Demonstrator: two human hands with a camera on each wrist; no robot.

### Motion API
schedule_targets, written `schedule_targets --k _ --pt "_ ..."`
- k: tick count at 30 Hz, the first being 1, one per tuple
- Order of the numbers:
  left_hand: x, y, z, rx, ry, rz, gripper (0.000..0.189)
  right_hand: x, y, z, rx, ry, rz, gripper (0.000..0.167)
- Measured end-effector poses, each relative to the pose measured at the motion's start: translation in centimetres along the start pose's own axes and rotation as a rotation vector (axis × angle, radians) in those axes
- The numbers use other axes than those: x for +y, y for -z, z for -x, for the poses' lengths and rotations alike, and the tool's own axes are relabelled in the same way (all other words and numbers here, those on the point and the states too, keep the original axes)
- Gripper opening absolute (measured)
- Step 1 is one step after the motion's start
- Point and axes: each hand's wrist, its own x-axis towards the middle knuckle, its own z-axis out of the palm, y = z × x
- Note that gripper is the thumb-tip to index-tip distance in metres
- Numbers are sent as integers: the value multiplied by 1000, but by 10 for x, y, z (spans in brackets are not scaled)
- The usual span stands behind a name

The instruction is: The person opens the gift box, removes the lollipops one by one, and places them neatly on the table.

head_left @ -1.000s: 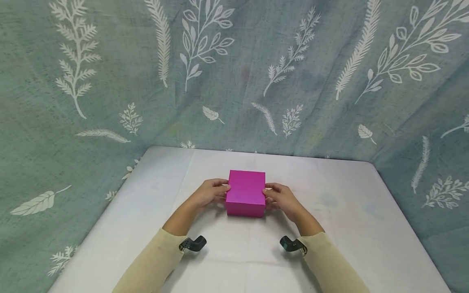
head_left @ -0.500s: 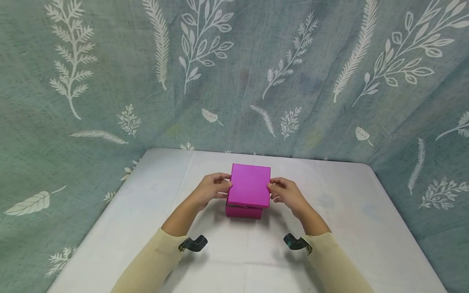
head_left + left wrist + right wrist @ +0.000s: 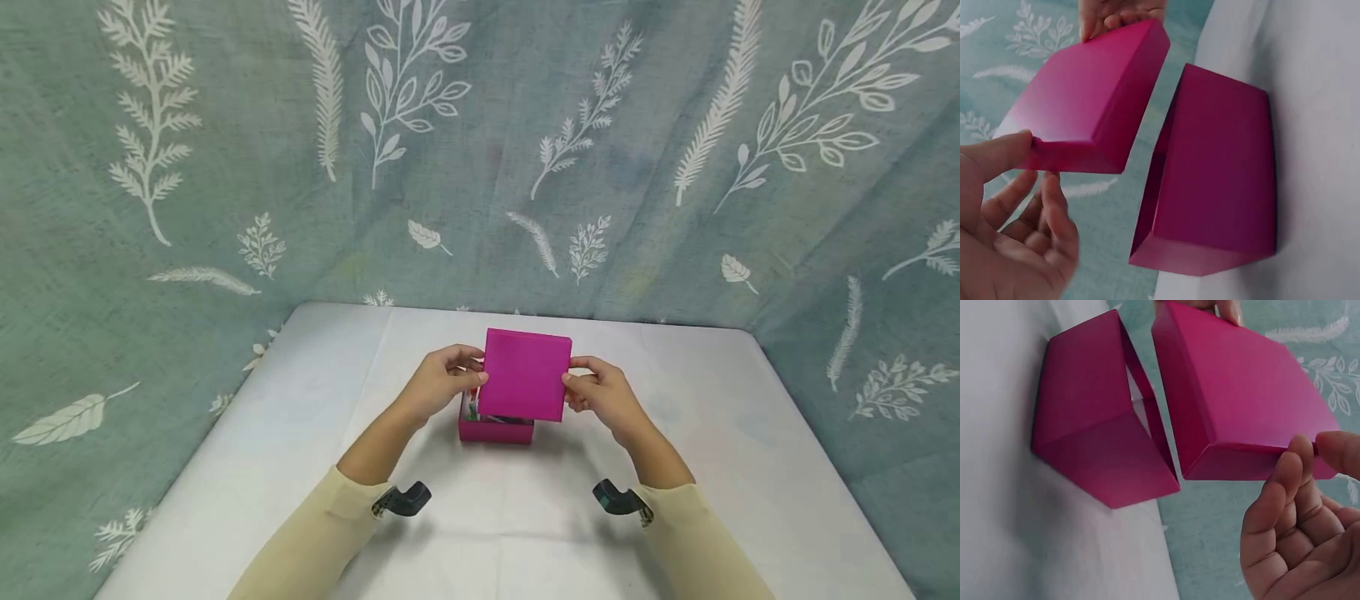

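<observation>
At left, the left hand [image 3: 441,385] pinches one side of the lid [image 3: 525,375] between thumb and fingers. At centre, the box [image 3: 495,432] stands open-topped on the table [image 3: 675,417], the lid tilted above and apart from it; at right, the right hand [image 3: 609,398] pinches the lid's opposite side.

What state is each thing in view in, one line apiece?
Magenta rectangular cardboard-looking box: open, upright on the white cloth-covered table.
Small multicoloured contents: partly visible inside; too small to identify.
Magenta square cardboard-looking lid: off the box, aloft, tilted.
Left grip: pinching the lid's left edge.
Right grip: pinching the lid's right edge.
</observation>
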Motion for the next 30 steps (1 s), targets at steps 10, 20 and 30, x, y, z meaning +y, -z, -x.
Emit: schedule_targets --k 10,20,30 --pt "4 -26 1 -43 -80 122 39 10 23 16 -10 99 -65 39" --pt "-1 -48 7 -67 -78 210 33 28 35 31 -3 52 -80 34" --pt "-8 -73 8 -66 -38 170 34 44 50 39 45 -20 72 55"
